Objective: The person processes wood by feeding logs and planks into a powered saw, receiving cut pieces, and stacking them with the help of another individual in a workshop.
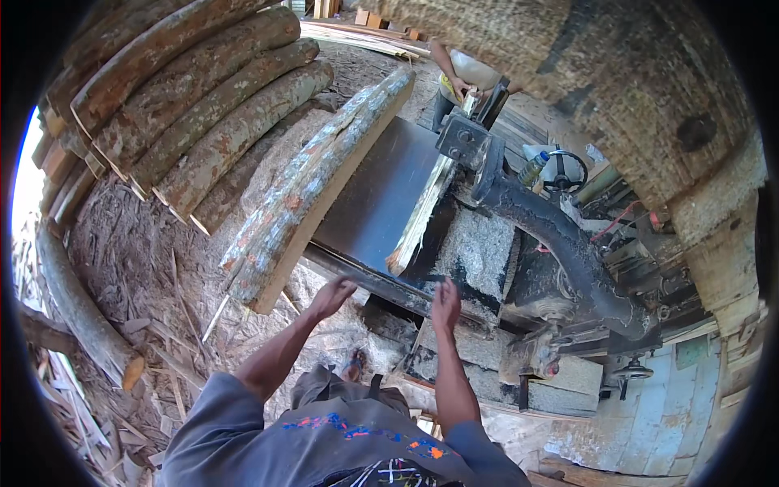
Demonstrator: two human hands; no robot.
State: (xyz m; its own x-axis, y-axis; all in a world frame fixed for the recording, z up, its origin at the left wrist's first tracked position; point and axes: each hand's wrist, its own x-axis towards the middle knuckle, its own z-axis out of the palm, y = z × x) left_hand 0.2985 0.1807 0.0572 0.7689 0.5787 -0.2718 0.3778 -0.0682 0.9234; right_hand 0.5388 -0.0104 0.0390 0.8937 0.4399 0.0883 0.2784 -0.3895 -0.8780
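bare left hand (333,295) and right hand (445,302), fingers loosely apart, rest empty on the steel saw table (381,195).

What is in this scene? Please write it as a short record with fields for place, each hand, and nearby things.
Place: outdoor sawmill, ground covered in sawdust and bark scraps
Left hand: open, reaching at the front edge of the dark saw table, just below the end of a half-sawn log
Right hand: open, on the same front edge, near the end of a thin sawn slab
Machine: black saw arm over the table
Log pile: bark-covered logs stacked at upper left
Other person: stands at the far end of the table
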